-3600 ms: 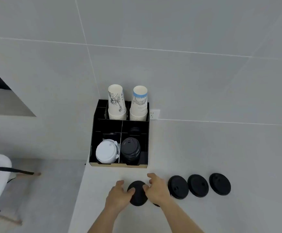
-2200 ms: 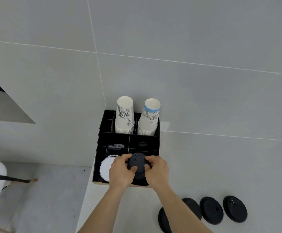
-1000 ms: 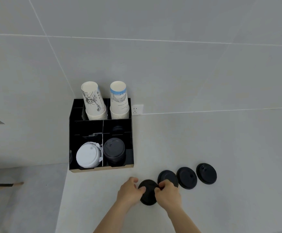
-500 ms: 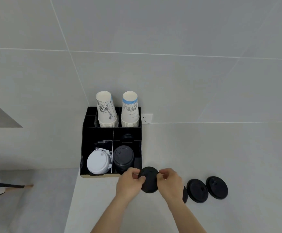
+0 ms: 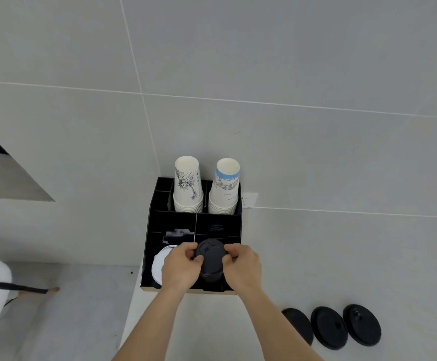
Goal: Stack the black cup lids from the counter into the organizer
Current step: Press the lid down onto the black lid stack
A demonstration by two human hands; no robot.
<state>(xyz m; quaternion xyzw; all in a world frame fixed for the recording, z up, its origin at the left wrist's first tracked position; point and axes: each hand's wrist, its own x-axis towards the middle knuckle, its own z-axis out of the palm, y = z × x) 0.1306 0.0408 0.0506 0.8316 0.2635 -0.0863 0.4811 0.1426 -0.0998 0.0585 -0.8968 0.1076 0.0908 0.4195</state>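
1. Head view: both hands are over the organizer [image 5: 149,241], which sits at the bench's [image 5: 342,256] left edge against the wall. The left hand [image 5: 179,269] and right hand [image 5: 243,267] pinch one black lid [image 5: 210,257] between them, fingers [image 5: 188,250] closed on opposite points of its rim.

2. Location: the held lid sits on, or just above, the black lid stack [image 5: 210,277] in the front right compartment. I cannot tell whether it is seated yet. White lids [image 5: 157,264] fill the front left compartment; paper cups [image 5: 188,186] stand in the back row.

3. Orientation: the lid lies roughly flat, top face up and tipped slightly towards the wearer, sip-hole end towards the wall. It is round, so no long axis; its flat plane lies across the stack's upright axis.

4. Risks (judgement): release before the rim nests would leave the lid cocked, and the stack could lean. Pressing on one side could push the stack against the divider.

5. Remaining: three loose lids [image 5: 329,327] lie in a row near the bench's front edge, to the right.
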